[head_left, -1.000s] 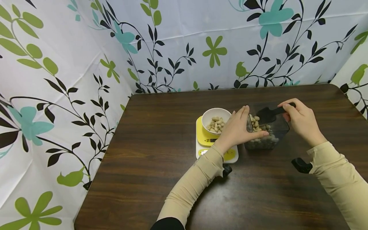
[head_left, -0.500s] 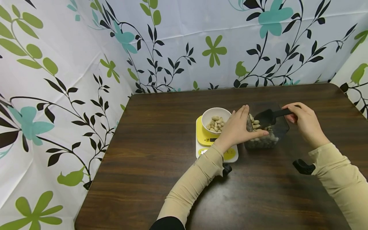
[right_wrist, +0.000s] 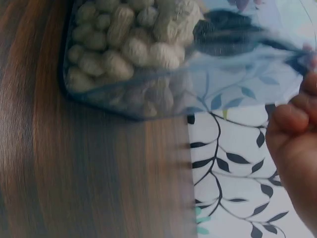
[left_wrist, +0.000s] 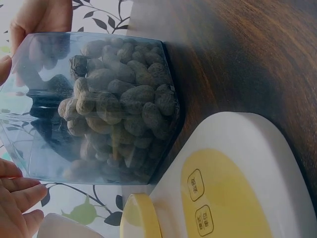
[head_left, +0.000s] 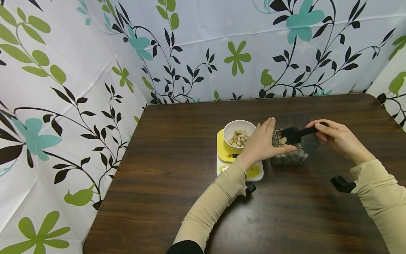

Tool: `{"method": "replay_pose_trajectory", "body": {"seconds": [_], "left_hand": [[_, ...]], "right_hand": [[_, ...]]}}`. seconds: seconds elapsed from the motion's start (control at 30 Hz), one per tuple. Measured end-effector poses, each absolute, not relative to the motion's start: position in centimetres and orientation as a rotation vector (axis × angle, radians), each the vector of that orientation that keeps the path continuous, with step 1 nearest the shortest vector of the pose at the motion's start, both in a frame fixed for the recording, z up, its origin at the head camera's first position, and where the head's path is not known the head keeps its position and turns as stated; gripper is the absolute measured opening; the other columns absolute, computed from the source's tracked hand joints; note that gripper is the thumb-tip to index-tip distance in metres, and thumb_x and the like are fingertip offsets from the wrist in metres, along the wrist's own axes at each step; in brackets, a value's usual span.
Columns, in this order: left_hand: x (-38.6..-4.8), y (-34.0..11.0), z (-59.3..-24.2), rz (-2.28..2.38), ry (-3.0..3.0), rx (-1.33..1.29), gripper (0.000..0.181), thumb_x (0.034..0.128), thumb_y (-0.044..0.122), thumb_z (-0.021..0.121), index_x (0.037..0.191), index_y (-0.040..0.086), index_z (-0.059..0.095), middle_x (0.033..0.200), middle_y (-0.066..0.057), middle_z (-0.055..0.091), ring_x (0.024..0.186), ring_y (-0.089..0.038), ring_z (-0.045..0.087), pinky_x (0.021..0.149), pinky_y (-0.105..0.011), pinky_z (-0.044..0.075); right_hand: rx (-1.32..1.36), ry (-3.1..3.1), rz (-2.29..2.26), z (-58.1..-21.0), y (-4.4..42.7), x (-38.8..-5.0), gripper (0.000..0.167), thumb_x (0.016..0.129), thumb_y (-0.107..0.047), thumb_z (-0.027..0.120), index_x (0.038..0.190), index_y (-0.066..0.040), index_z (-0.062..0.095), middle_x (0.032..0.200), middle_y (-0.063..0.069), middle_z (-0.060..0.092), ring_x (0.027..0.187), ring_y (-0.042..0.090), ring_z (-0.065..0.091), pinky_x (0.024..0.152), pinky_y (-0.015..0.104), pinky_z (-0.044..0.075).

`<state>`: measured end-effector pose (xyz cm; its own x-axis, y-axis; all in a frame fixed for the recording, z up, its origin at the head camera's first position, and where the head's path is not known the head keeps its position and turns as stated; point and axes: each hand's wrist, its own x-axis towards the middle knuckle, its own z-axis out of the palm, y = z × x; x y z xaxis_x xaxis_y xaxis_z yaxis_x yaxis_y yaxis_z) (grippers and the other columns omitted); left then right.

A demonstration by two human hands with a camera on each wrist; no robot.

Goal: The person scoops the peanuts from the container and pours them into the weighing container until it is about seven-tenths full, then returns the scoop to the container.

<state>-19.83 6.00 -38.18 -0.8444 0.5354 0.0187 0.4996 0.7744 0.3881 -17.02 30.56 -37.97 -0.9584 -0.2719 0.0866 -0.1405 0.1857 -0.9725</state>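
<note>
A clear plastic container (left_wrist: 94, 148) partly filled with peanuts (left_wrist: 136, 99) in their shells stands right of the scale. My left hand (head_left: 258, 144) rests against its left side with straight fingers, the thumb stretched along the near rim. Inside the container, a black scoop (head_left: 292, 135) lies low among the peanuts, partly seen through the wall. My right hand (head_left: 339, 135) pinches the scoop's handle over the right rim. Just left of my left hand, a white bowl (head_left: 229, 127) holds several peanuts and sits on a yellow and white kitchen scale (head_left: 222, 150).
The brown wooden table (head_left: 165, 169) has its back edge close behind the container. A patterned curtain (head_left: 196, 42) hangs along the back and left sides. My left forearm covers part of the scale's front.
My right hand has shifted a little lower and to the right, tilting the scoop down into the peanuts. Fewer peanuts show around its blade. The left hand has stayed in place.
</note>
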Motion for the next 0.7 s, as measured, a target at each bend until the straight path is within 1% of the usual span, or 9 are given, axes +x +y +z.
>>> {"method": "replay_pose_trajectory", "body": {"seconds": [0.1,0.17,0.27,0.3,0.4,0.5,0.63,0.7], "left_hand": [[-19.8,6.0,-38.2,0.594,2.871,0.844,0.107,0.0748,0.077,0.049,0.151,0.018,0.004,0.158,0.003,0.013,0.145,-0.013,0.019,0.119,-0.025,0.011],[-19.8,6.0,-38.2,0.595,2.874,0.845,0.107,0.0749,0.077,0.049,0.151,0.018,0.004,0.158,0.003,0.014,0.145,-0.013,0.019,0.119,-0.025,0.011],[-19.7,6.0,-38.3,0.597,2.871,0.843,0.107,0.0748,0.077,0.049,0.151,0.018,0.004,0.158,0.003,0.014,0.145,-0.012,0.019,0.119,-0.025,0.011],[-19.7,5.9,-38.4,0.598,2.869,0.844,0.106,0.0749,0.077,0.050,0.151,0.018,0.004,0.158,0.003,0.014,0.145,-0.012,0.019,0.119,-0.025,0.011],[-19.7,5.9,-38.4,0.609,2.867,0.853,0.106,0.0751,0.076,0.050,0.151,0.018,0.005,0.158,0.002,0.014,0.145,-0.012,0.019,0.119,-0.025,0.011],[-19.8,6.0,-38.3,0.612,2.872,0.849,0.106,0.0750,0.076,0.050,0.151,0.017,0.005,0.158,0.001,0.015,0.145,-0.012,0.019,0.119,-0.026,0.011],[-19.8,6.1,-38.3,0.609,2.872,0.829,0.107,0.0744,0.077,0.051,0.151,0.017,0.006,0.158,0.002,0.015,0.145,-0.012,0.019,0.119,-0.026,0.012],[-19.8,6.0,-38.3,0.616,2.869,0.827,0.107,0.0743,0.077,0.051,0.151,0.017,0.007,0.158,0.002,0.015,0.145,-0.013,0.019,0.119,-0.026,0.012]], "right_hand": [[-0.270,2.394,-1.921,-37.9,30.1,-17.2,0.028,0.101,-0.027,0.040,0.111,-0.014,0.062,0.068,-0.004,0.037,0.060,0.017,0.032,0.058,0.034,0.022],[-0.195,2.367,-1.988,-37.9,29.7,-17.5,0.028,0.100,-0.029,0.041,0.106,-0.015,0.064,0.067,-0.004,0.038,0.059,0.015,0.033,0.058,0.033,0.024],[-0.104,2.265,-2.111,-37.9,29.4,-17.7,0.026,0.099,-0.028,0.043,0.099,-0.017,0.067,0.063,-0.006,0.041,0.054,0.013,0.034,0.056,0.033,0.022],[-0.086,2.215,-2.151,-37.9,29.3,-17.8,0.025,0.099,-0.027,0.044,0.097,-0.016,0.067,0.062,-0.006,0.041,0.054,0.013,0.034,0.057,0.033,0.020],[-0.061,2.178,-2.156,-37.8,29.2,-17.8,0.025,0.099,-0.029,0.045,0.098,-0.018,0.067,0.061,-0.006,0.041,0.054,0.013,0.032,0.058,0.034,0.018],[-0.141,2.226,-2.069,-37.8,29.5,-17.7,0.025,0.099,-0.029,0.043,0.103,-0.017,0.065,0.062,-0.006,0.037,0.056,0.016,0.029,0.060,0.035,0.018],[-0.349,2.319,-1.905,-38.0,30.3,-17.4,0.026,0.101,-0.021,0.039,0.111,-0.012,0.061,0.064,-0.001,0.031,0.059,0.022,0.028,0.060,0.036,0.019],[-0.397,2.370,-1.835,-37.9,30.5,-17.3,0.027,0.102,-0.019,0.037,0.113,-0.011,0.060,0.065,0.000,0.031,0.059,0.023,0.028,0.058,0.037,0.019]]}}
